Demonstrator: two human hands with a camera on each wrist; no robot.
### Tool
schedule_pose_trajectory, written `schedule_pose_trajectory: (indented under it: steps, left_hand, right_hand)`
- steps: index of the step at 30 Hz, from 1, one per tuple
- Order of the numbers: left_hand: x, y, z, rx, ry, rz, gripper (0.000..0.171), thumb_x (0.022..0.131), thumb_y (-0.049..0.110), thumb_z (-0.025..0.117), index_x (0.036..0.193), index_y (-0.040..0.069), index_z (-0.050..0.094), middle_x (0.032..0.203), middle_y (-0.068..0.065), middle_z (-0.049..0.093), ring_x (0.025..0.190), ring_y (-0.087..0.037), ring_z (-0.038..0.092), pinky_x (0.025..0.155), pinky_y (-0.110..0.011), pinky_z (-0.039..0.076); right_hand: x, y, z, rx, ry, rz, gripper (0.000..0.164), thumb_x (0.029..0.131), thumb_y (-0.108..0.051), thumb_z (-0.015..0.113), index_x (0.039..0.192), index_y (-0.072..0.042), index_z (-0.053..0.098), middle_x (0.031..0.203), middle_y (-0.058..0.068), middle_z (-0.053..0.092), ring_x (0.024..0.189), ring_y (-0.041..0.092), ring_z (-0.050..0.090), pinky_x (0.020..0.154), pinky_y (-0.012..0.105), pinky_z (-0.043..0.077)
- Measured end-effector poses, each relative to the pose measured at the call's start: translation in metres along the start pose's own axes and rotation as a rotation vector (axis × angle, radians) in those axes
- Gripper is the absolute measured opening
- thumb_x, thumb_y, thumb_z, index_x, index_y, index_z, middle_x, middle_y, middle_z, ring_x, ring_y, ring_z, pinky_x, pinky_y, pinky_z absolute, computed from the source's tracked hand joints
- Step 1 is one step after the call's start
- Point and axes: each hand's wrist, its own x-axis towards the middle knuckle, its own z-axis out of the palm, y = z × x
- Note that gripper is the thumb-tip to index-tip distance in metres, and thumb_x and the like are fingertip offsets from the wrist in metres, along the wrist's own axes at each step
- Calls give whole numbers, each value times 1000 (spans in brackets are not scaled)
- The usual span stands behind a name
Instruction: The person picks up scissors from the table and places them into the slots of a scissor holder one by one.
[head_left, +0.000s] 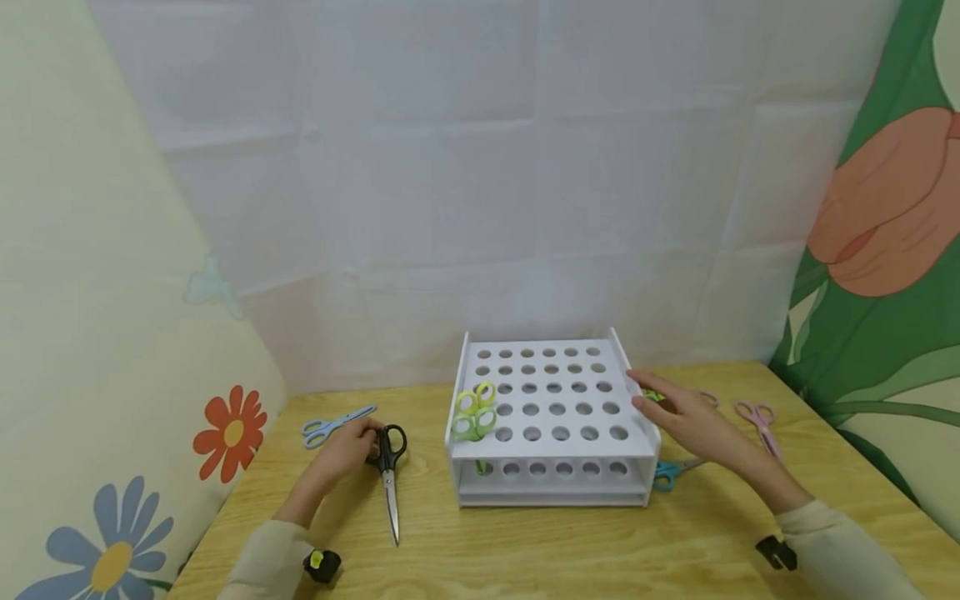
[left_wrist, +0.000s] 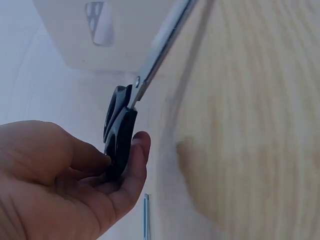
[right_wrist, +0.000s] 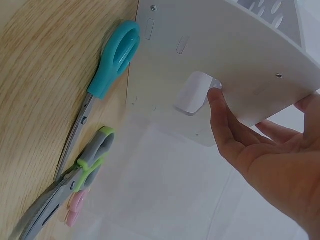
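My left hand [head_left: 347,447] pinches the black-handled scissors [head_left: 386,457] by the handles, between thumb and fingers. In the left wrist view their long metal blades slant up and away from the hand. At the right side of the white rack [head_left: 555,446], my right hand [head_left: 693,421] grips the side panel; a fingertip presses beside its cutout [right_wrist: 192,95]. The rack has rows of round holes on its tiers. Green scissors [head_left: 474,423] and yellow scissors [head_left: 476,398] stand in its left holes, handles up.
Light blue scissors [head_left: 333,427] lie beyond my left hand. Right of the rack lie teal scissors [right_wrist: 115,55], grey-and-green scissors [right_wrist: 92,155] and pink scissors [head_left: 759,421]. The wooden table [head_left: 555,550] meets a white cloth backdrop [head_left: 525,208] behind the rack.
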Motion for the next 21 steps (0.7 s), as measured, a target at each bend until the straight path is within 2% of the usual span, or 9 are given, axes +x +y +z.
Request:
schedule_pose_trajectory:
  steps: [3, 6, 10, 15, 21]
  left_hand:
    - [0, 4, -3, -104, -38, -5, 28, 106, -2, 39, 122, -13, 59, 100, -15, 63, 86, -24, 64, 74, -36, 54]
    - [1, 9, -7, -158, -70, 5, 29, 106, -1, 39, 124, -14, 57, 100, -16, 62, 85, -25, 63, 73, -36, 55]
    - [-3, 18, -11, -187, -95, 3, 30, 108, 1, 39, 127, -13, 56, 103, -17, 62, 87, -27, 63, 75, -38, 56]
    - [-7, 30, -17, -222, -89, -7, 31, 109, 4, 39, 131, -9, 57, 110, -19, 62, 88, -26, 64, 79, -38, 56]
    - [-10, 43, -25, -240, -86, 23, 33, 110, 8, 39, 135, -8, 55, 116, -20, 60, 92, -28, 63, 82, -41, 55]
  right_hand:
    - [1, 2, 1, -2, 1, -1, 59, 108, -35, 51, 156, -2, 38, 154, 27, 38, 125, 47, 54, 97, 59, 47]
    - [1, 4, 3, 2, 1, 1, 60, 108, -36, 51, 156, -1, 38, 154, 27, 38, 124, 47, 54, 96, 59, 47]
    - [1, 5, 3, 6, -1, 6, 61, 108, -37, 50, 156, -1, 37, 153, 28, 38, 122, 47, 55, 95, 59, 48]
    - [0, 3, 3, 6, -1, 12, 60, 108, -37, 51, 156, -2, 38, 153, 28, 39, 120, 46, 57, 93, 58, 50]
    - [-1, 0, 1, 8, 1, -3, 58, 108, -33, 52, 155, 0, 38, 152, 29, 40, 120, 46, 57, 93, 58, 50]
